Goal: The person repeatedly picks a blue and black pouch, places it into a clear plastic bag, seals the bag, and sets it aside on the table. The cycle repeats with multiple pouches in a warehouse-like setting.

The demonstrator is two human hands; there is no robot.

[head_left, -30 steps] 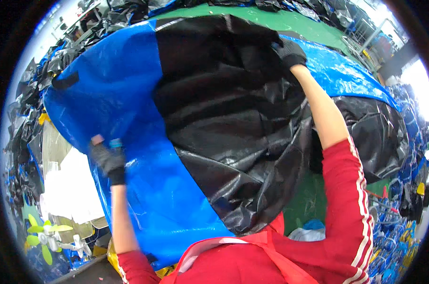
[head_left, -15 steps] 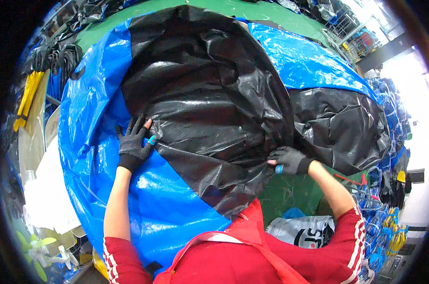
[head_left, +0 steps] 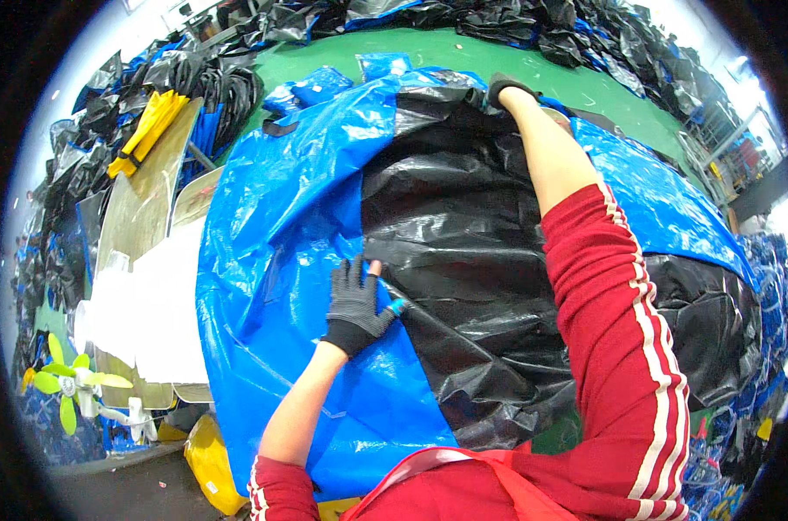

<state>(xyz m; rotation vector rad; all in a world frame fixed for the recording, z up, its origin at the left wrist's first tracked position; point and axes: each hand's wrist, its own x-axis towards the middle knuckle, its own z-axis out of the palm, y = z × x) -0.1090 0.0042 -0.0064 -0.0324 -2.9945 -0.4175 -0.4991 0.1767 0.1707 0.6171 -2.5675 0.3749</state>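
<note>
A large blue-and-black tarpaulin sheet (head_left: 463, 217) lies wrinkled in front of me, with blue along its left side and black in the middle. My left hand (head_left: 357, 306), in a dark grey glove with some bare fingertips, rests flat on the blue part beside the black edge. Its fingers are spread and grip nothing. Stretched far forward, my right hand (head_left: 507, 89) is at the far edge of the black part. Its dark glove blends with the material there, and I cannot see whether its fingers hold the edge.
Another blue-and-black tarpaulin piece (head_left: 672, 200) bulges on the right. Beyond is a green floor (head_left: 324, 56) bordered by piles of black and blue material (head_left: 533, 26). To the left are yellow straps (head_left: 148, 130), a white board (head_left: 168, 304) and a small green-bladed fan (head_left: 79, 379).
My right hand has gone from the near right edge of the black part to its far edge. The left hand stays flat on the blue part. My view has shifted left.
</note>
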